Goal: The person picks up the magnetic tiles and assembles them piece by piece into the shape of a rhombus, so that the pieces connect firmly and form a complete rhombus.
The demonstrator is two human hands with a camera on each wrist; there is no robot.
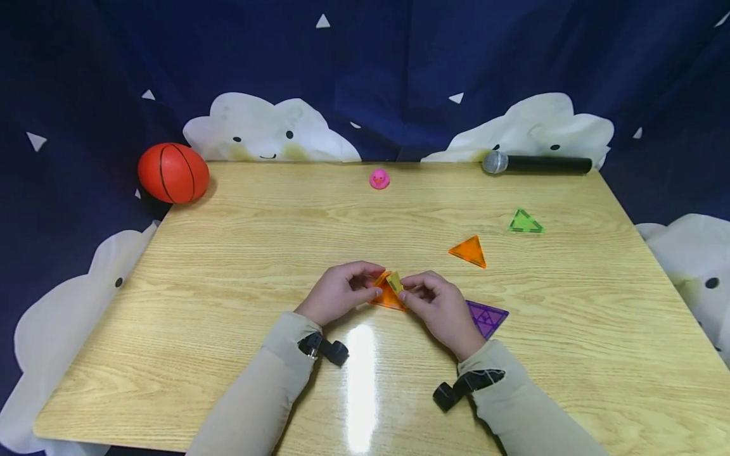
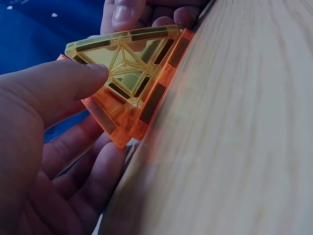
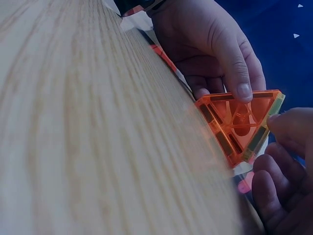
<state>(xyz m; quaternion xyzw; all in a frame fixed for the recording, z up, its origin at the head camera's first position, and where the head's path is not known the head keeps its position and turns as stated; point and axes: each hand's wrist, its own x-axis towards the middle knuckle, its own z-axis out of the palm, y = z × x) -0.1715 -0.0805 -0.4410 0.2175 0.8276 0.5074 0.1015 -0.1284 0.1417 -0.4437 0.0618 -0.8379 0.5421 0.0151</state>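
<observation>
At the middle of the table, an orange triangular magnetic tile (image 1: 390,300) lies flat, with more orange leaning up from it. My left hand (image 1: 342,288) pinches the leaning orange tile (image 3: 244,110), its thumb on the face in the right wrist view. A yellow triangular magnetic tile (image 2: 132,63) tilts against the orange pieces, edges meeting. My right hand (image 1: 441,307) pinches this yellow tile between thumb and fingers from the right. Both hands sit low over the wooden table (image 1: 239,253), and their fingers hide part of the tiles.
A purple triangular tile (image 1: 486,318) lies beside my right wrist, partly covered. Farther right are an orange tile (image 1: 470,251) and a green tile (image 1: 525,222). A pink duck (image 1: 379,179), a microphone (image 1: 542,164) and a red ball (image 1: 173,173) line the back edge.
</observation>
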